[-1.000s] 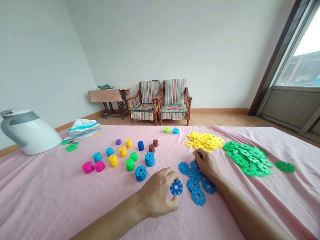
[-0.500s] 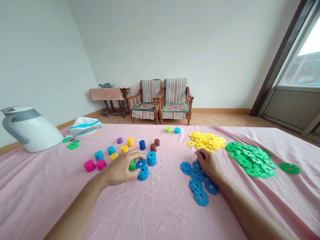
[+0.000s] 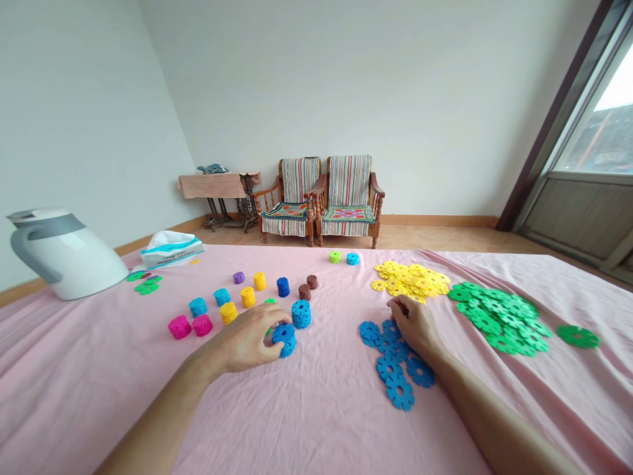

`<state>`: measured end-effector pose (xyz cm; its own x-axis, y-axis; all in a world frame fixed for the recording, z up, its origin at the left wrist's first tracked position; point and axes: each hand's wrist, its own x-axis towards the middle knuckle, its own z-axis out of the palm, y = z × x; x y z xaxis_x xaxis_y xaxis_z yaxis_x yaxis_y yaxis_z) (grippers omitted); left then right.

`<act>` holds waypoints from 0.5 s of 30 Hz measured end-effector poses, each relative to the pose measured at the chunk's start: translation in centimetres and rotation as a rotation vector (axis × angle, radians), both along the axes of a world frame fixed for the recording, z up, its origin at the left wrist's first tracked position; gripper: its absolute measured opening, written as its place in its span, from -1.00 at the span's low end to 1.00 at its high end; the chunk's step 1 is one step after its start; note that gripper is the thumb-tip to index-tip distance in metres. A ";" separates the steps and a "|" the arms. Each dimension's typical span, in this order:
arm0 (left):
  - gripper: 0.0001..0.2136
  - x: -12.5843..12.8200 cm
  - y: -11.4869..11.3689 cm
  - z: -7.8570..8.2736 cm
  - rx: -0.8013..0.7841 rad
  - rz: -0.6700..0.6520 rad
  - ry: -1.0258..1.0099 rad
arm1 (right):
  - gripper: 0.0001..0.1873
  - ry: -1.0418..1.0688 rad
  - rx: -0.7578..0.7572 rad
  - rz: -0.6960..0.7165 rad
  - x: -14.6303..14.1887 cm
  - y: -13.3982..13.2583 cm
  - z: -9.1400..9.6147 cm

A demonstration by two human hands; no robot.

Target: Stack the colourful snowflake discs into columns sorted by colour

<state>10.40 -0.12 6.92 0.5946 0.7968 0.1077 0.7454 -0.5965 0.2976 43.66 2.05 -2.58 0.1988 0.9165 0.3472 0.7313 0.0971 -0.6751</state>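
My left hand (image 3: 247, 342) has its fingers closed round a short stack of blue snowflake discs (image 3: 285, 338) on the pink cloth. A taller blue stack (image 3: 301, 313) stands just behind it. My right hand (image 3: 414, 324) rests with curled fingers on the far edge of a loose group of flat blue discs (image 3: 397, 369); I cannot see whether it pinches one. Small stacks in pink (image 3: 179, 326), yellow (image 3: 228, 312) and cyan (image 3: 198, 307) stand left of my left hand.
A yellow disc pile (image 3: 408, 279) and a green disc pile (image 3: 499, 313) lie at the right, with one green disc (image 3: 577, 336) apart. A white kettle (image 3: 64, 254) and a tissue pack (image 3: 171, 249) sit at the far left. Two armchairs (image 3: 321, 201) stand beyond the table.
My left hand carried a blue disc from the middle front to the left and set it on the short blue stack, which it now grips. My right hand has barely moved.
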 end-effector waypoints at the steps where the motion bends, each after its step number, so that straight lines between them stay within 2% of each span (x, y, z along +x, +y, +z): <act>1: -0.69 0.0 0.0 0.0 0.001 0.002 0.000 | -0.74 0.002 0.001 0.002 0.0 0.0 0.0; 15: -0.75 0.1 0.0 -0.3 0.015 0.053 0.037 | -0.74 0.015 -0.001 0.010 0.0 0.1 0.0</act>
